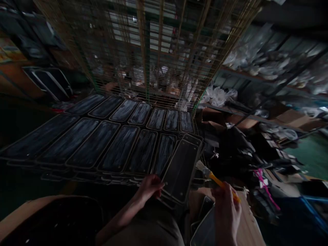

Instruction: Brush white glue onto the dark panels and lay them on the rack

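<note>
My left hand [149,188] grips the lower left edge of a stack of dark flat rectangular panels [180,169], held tilted in front of me. My right hand [227,213] is closed round a paintbrush [215,177] with a yellow handle; its pale bristles sit just beside the right edge of the top panel. Two rows of the same dark panels [112,147], streaked with a whitish coat, lie side by side on a wire rack ahead of my hands.
A wire mesh rack [159,51] rises behind the laid-out panels. Shelves with clear plastic bags [220,95] and cardboard boxes [294,119] fill the right side. A pink cord [265,186] lies among dark clutter at right. More panels rest below my right hand.
</note>
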Tool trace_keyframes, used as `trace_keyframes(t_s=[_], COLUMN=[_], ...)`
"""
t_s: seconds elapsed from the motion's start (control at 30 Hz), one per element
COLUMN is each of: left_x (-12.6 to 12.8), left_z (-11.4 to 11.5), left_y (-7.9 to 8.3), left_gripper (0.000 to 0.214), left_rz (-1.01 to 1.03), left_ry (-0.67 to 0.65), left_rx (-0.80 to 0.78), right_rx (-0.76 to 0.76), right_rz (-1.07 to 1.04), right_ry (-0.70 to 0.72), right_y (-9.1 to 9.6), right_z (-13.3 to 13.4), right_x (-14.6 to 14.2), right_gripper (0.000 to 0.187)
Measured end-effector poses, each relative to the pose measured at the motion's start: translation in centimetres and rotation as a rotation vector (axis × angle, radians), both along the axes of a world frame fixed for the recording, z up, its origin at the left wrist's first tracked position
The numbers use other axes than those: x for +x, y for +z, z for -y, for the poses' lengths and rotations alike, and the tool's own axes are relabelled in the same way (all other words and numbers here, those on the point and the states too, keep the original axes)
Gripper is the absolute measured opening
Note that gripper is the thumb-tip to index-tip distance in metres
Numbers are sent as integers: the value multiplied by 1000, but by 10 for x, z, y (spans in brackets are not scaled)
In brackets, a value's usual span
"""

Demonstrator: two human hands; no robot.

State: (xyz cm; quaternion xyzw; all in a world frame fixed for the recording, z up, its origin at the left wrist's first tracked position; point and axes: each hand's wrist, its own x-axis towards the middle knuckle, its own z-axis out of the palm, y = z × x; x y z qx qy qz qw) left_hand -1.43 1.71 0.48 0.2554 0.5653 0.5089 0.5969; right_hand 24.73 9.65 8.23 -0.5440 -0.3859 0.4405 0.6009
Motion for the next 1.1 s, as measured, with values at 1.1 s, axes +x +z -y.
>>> trace_keyframes(t_s=[1.1], left_x=[-9], left_z=[9], left_y=[-14], left_gripper=[42], left_rz=[92], left_ry=[31], left_rx=[34], right_rx=[478], right_rz=[1328], right_ry=[820], right_y=[53], right_z=[-34], right_x=[-37], right_gripper=[23])
